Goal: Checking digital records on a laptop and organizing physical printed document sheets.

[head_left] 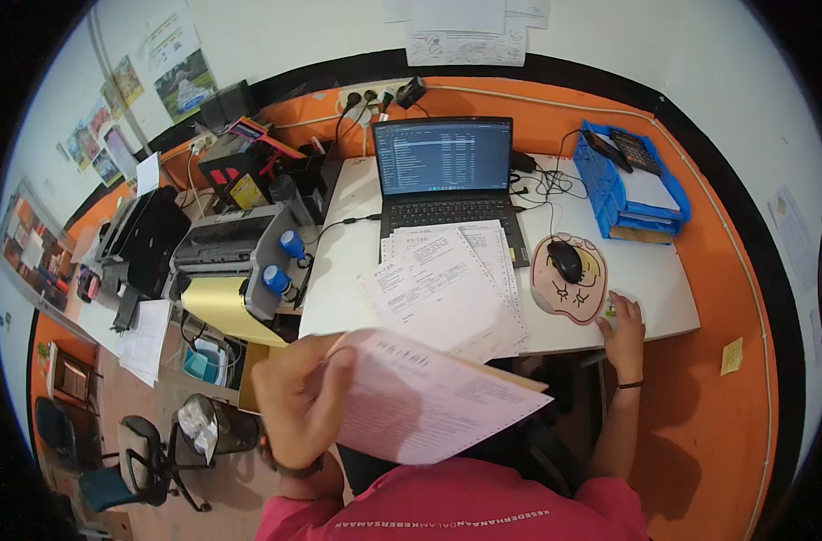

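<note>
My left hand (298, 397) is closed on the left edge of a sheaf of pinkish printed forms (420, 406), thumb on top, held up in front of the desk edge. A yellowish sheet shows along the sheaf's far edge. My right hand (624, 332) lies open at the desk's front right, fingers apart, beside a cartoon-face mouse pad (564, 302). A small white and green item (610, 310) shows by its fingers; its kind is unclear. On the desk, more printed forms with perforated edges (442, 288) overlap the front of the laptop (442, 167).
A black mouse (565, 261) rests on the pad. Blue stacked trays (620, 194) hold papers, a calculator (635, 151) and a phone-like black object. To the left stand a grey printer (226, 239) with yellow paper, blue-topped stamps (278, 279), a waste bin (214, 424) and an office chair (140, 460).
</note>
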`<move>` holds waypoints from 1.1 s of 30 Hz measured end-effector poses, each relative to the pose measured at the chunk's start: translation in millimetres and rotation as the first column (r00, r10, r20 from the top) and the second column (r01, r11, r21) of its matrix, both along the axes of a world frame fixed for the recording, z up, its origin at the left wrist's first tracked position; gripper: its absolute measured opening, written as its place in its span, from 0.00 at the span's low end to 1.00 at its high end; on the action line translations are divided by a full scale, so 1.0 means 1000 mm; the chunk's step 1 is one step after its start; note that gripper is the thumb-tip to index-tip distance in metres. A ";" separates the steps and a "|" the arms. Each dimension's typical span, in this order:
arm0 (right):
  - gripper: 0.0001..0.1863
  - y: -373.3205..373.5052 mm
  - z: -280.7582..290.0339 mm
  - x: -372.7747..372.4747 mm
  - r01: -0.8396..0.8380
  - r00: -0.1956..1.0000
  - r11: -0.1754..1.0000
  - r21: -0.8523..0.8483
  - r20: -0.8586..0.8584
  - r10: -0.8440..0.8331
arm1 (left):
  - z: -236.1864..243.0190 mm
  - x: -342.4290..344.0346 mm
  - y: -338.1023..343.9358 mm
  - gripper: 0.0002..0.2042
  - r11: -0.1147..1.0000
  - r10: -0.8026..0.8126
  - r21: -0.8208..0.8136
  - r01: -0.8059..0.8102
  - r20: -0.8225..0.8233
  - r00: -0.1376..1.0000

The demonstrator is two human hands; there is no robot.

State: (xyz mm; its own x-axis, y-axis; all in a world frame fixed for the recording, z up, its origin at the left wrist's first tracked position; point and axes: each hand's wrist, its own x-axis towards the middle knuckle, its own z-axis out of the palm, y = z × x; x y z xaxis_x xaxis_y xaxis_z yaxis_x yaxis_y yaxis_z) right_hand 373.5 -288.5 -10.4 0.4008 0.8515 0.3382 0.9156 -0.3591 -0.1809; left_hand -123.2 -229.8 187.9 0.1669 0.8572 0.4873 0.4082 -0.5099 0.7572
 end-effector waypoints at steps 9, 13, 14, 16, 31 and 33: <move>0.18 0.012 0.012 -0.043 0.161 0.831 0.821 0.548 -0.523 0.186 | -0.016 0.034 0.026 0.12 0.985 -0.143 -0.116 0.128 -0.133 0.981; 0.18 0.001 0.105 -0.145 -0.205 0.677 0.803 0.560 -0.512 0.529 | -0.024 0.048 0.020 0.10 0.977 -0.203 -0.089 0.193 -0.135 0.970; 0.23 0.002 0.132 -0.173 -0.295 0.604 0.774 0.561 -0.517 0.606 | -0.024 0.049 0.015 0.09 0.988 -0.152 -0.034 0.148 -0.203 0.967; 0.25 0.005 0.163 -0.199 -0.508 0.542 0.686 0.521 -0.426 0.724 | -0.027 0.052 0.009 0.07 0.993 -0.110 0.021 0.120 -0.261 0.959; 0.31 0.012 0.170 -0.215 -0.617 0.606 0.699 0.360 -0.350 0.715 | -0.047 0.065 0.008 0.09 0.942 -0.141 0.232 0.241 -0.376 0.916; 0.26 0.014 0.169 -0.215 -0.663 0.574 0.664 0.346 -0.334 0.748 | -0.049 0.068 0.008 0.08 0.944 -0.158 0.214 0.250 -0.370 0.915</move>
